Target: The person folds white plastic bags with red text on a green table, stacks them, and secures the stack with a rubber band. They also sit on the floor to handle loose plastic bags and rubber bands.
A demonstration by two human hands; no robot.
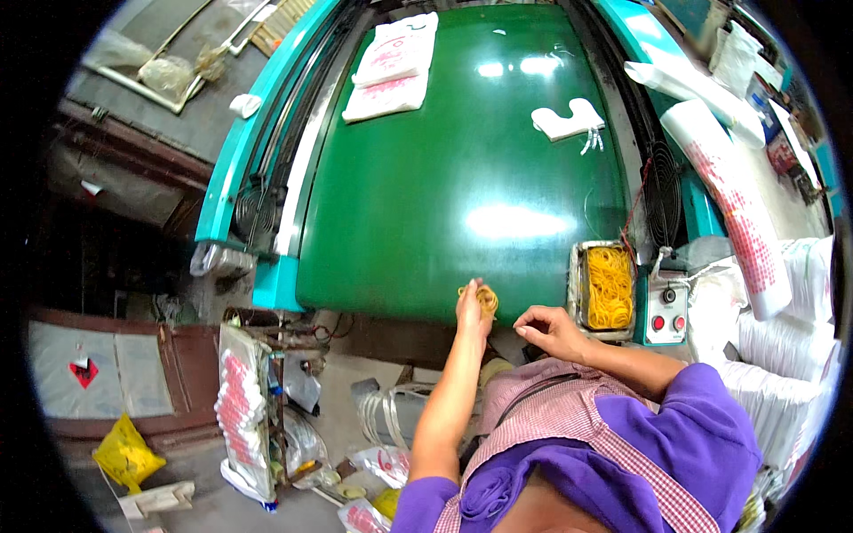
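Note:
My left hand (pixel 471 308) rests at the near edge of a green conveyor belt (pixel 444 178) and holds a small bunch of yellow rubber bands (pixel 486 298). My right hand (pixel 546 330) is just below the belt edge, fingers curled and pinched together; whether a band is in them cannot be told. A metal tray (pixel 576 284) full of yellow rubber bands (pixel 609 286) sits right of my hands. Far up the belt lie a stack of white printed plastic bags (pixel 394 67) and a small pile of white bags (pixel 569 118).
A grey control box with red buttons (pixel 665 313) stands beside the tray. Stacks and rolls of white printed bags (pixel 737 204) fill the right side. A bundle of bags (pixel 242 409) stands on a rack at lower left, a yellow bag (pixel 126 455) lies on the floor.

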